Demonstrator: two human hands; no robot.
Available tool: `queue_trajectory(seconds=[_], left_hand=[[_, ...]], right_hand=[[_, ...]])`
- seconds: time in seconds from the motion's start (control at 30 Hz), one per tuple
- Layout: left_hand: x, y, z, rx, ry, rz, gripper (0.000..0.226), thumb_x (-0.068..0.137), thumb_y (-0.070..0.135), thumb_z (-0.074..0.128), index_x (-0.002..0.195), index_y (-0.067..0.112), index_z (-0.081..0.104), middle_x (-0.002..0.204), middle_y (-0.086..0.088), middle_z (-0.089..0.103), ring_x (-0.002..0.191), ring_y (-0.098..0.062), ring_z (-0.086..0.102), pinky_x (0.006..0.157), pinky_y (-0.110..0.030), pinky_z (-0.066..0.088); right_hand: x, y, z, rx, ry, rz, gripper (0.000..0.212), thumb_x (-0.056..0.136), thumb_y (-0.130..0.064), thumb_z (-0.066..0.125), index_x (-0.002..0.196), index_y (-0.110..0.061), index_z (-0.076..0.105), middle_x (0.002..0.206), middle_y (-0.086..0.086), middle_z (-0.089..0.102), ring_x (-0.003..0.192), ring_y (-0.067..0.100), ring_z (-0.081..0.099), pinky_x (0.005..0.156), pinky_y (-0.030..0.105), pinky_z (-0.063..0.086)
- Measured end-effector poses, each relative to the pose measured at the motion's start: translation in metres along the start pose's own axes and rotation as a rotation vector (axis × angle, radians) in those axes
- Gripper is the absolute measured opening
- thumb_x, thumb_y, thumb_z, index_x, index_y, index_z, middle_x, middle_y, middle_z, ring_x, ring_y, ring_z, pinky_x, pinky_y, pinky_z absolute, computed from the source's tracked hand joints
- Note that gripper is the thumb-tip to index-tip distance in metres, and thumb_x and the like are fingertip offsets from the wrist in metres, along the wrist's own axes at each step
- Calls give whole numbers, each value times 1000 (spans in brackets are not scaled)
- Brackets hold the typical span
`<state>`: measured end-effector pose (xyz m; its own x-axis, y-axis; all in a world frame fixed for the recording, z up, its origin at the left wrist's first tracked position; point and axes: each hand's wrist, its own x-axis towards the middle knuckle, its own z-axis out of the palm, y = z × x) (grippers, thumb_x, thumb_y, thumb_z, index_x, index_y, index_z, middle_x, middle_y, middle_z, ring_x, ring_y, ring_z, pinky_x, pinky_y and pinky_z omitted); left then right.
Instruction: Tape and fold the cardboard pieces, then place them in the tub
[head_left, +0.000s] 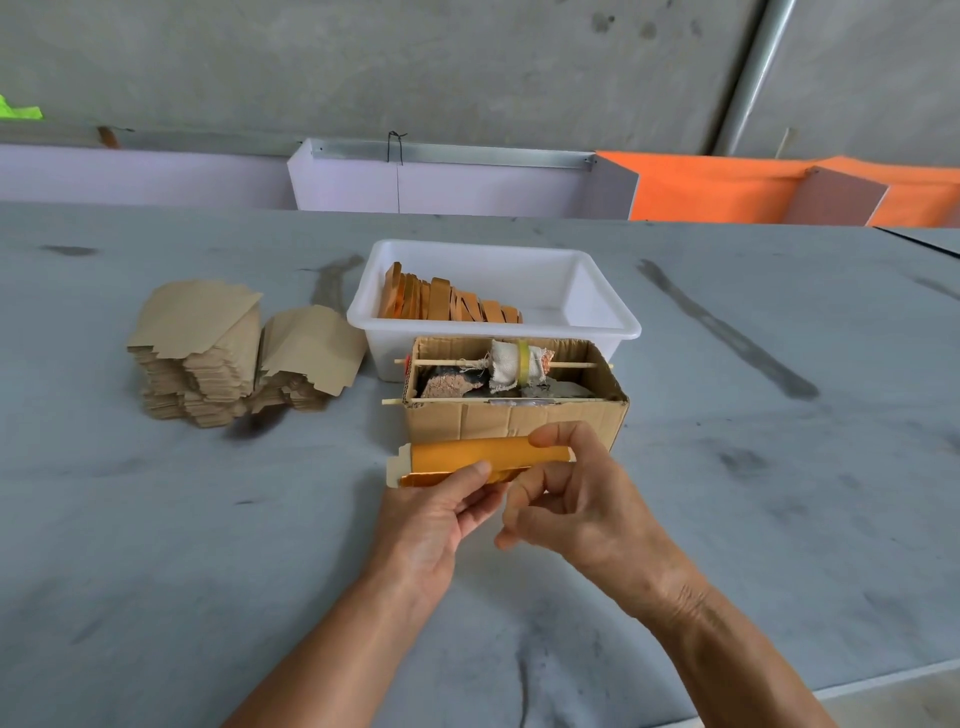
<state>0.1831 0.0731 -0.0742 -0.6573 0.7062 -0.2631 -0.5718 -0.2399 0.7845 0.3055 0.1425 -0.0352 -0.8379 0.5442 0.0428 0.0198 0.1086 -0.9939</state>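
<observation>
Left hand: palm up, thumb pressed on the near edge of the cardboard piece, fingers curled beneath it; gripping.
Right hand: forefinger laid over the top of the same piece, thumb under its right end, remaining fingers curled; gripping.
Cardboard piece: held between both hands just above the tabletop; orange-gold glossy face rolled upward, pale tab showing at the end beyond the left hand.
Cardboard box: open-topped, directly beyond the hands, touching or nearly touching the held piece; two thin wooden sticks across its top, the far one carrying a cloth bundle with a yellow-green band; scraps inside.
White tub: beyond the box, touching it or just behind; row of folded orange pieces leaning along its left half.
Stacks of flat brown cardboard blanks: two piles, beyond and left of the left hand, beside the tub.
</observation>
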Motion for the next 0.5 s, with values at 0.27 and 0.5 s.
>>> queue_trajectory(seconds=[0.27,0.5], left_hand=[[0,0,2,8,20,-9,12,78,-11,63,79,2,64,74,-15,71,67,-25,70,63,-33,60],[0,0,-1,-20,-36,-21,11,78,-8,62,82,2,65,75,-15,72,65,-24,71,55,-28,57]], right_hand=[[2,-2,2,-136,122,-102,35,78,2,71,100,-18,53,71,-1,68,72,15,66,71,28,54],[3,3,-4,189,187,-46,22,78,6,68,97,-5,65,70,4,68,68,14,66,59,14,48]])
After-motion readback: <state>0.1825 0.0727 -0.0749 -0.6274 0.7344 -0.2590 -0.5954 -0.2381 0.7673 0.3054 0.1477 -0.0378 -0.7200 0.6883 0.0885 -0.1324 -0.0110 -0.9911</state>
